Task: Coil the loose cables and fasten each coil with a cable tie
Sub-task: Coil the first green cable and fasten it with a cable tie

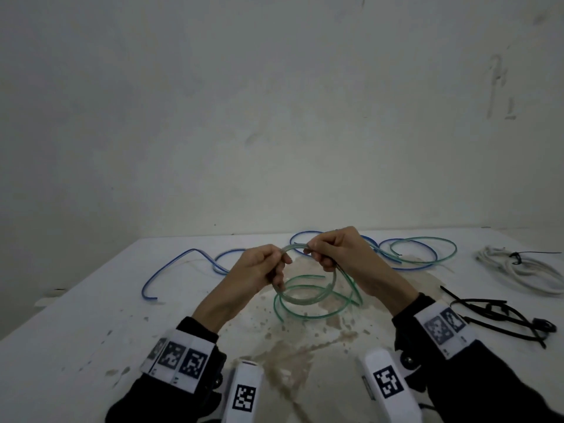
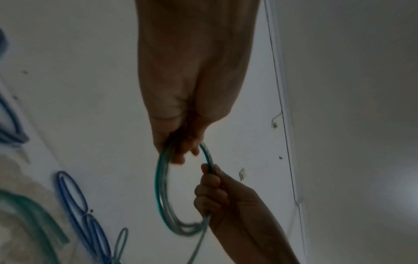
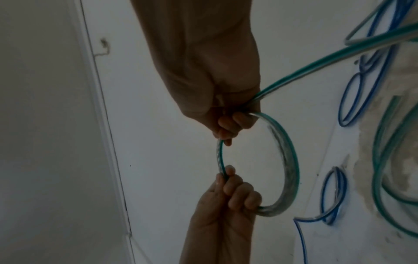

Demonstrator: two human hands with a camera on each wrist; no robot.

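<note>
Both hands hold a green cable (image 1: 308,296) above the middle of the white table (image 1: 91,303). My left hand (image 1: 265,267) grips the left side of a small coil of it (image 2: 161,192). My right hand (image 1: 335,251) grips the coil's right side (image 3: 291,160), and the loose length (image 3: 339,53) trails from that fist toward the far right. More green loops lie on the table under the hands. A blue cable (image 1: 171,264) sprawls uncoiled along the far edge. Black cable ties (image 1: 500,315) lie at the right.
A white cable coil (image 1: 525,268), bound with a black tie, sits at the far right. A brown stain (image 1: 293,355) covers the table's middle and front. A pale wall (image 1: 274,117) rises just behind the table. The wrist cameras (image 1: 244,392) show at the bottom.
</note>
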